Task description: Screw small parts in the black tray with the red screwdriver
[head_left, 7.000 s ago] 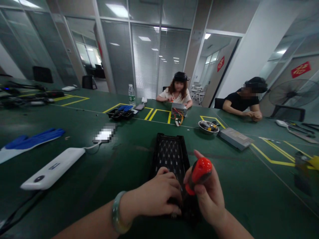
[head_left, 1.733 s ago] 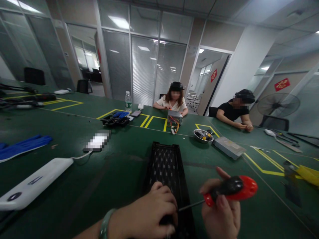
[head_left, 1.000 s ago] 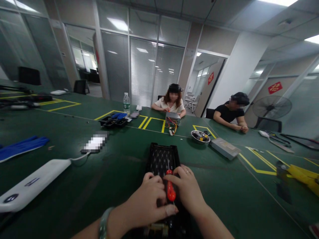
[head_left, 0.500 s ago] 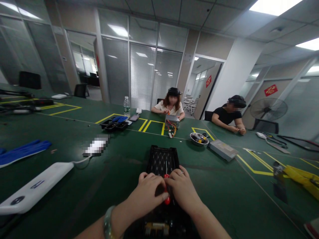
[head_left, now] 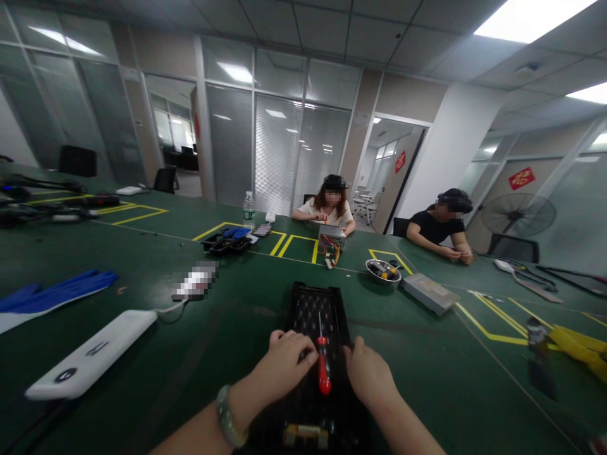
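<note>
A screwdriver [head_left: 324, 370] with a red and dark handle lies lengthwise in a long black plastic case [head_left: 307, 306], its shaft pointing away from me. My left hand [head_left: 290, 361] rests over the case's left side just beside the screwdriver, fingers curled and thumb near the fingertips. What it may hold between them is hidden. At the right wall of the case my right hand [head_left: 372, 373] has its thumb and fingers closed on the rim. A gold-coloured part [head_left: 306, 435] shows at the near end of the case.
A white power bank [head_left: 95, 354] with a cable and a blue glove [head_left: 57, 294] lie left. Ahead are a black tray [head_left: 225, 242], a water bottle [head_left: 248, 210], a metal bowl [head_left: 382, 272] and a grey metal box [head_left: 429, 294]. Two people sit across the green table [head_left: 227, 360].
Both hands have let go of the screwdriver, which now lies in the case. My right hand has moved right to the case's rim. The view has shifted slightly.
</note>
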{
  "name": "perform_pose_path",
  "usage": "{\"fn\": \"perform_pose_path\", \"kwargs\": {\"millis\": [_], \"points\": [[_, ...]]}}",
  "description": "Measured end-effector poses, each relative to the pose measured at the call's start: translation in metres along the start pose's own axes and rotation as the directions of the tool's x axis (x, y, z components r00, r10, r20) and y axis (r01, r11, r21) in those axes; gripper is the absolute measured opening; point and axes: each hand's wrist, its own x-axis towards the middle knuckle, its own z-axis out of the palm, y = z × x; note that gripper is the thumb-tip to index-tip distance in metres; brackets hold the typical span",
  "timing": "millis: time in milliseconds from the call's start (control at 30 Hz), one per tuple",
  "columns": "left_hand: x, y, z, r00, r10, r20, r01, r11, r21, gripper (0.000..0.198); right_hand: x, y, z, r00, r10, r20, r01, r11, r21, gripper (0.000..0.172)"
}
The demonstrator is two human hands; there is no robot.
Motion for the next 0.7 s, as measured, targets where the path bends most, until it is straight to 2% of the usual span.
{"fn": "perform_pose_path", "kwargs": {"millis": [267,400,500,567,633,700], "points": [[0.005,0.0,-0.008,0.997,-0.032,-0.073,0.03,0.999,-0.036,0.025,0.009,-0.001,0.003,0.999,-0.017,0.027,0.017,1.0,0.011,0.032],[0.006,-0.002,-0.012,0.991,-0.054,-0.125,0.05,0.998,-0.031,0.028,0.008,0.014,-0.001,0.999,-0.028,0.02,0.027,0.999,0.032,0.03],[0.01,-0.013,-0.014,0.978,-0.115,-0.172,0.115,0.993,-0.011,0.027,0.007,0.041,-0.008,1.0,-0.008,0.011,0.008,0.999,0.046,0.033],[0.017,-0.028,-0.019,0.959,-0.191,-0.207,0.197,0.98,0.01,0.029,0.004,0.066,-0.016,1.0,0.02,0.015,-0.021,0.999,0.048,0.035],[0.028,-0.049,-0.03,0.921,-0.292,-0.257,0.311,0.95,0.036,0.037,-0.002,0.097,-0.024,0.998,0.066,0.022,-0.067,0.997,0.038,0.037],[0.037,-0.074,-0.051,0.853,-0.399,-0.335,0.442,0.895,0.06,0.048,-0.01,0.131,-0.033,0.992,0.122,0.035,-0.123,0.992,0.027,0.038]]}}
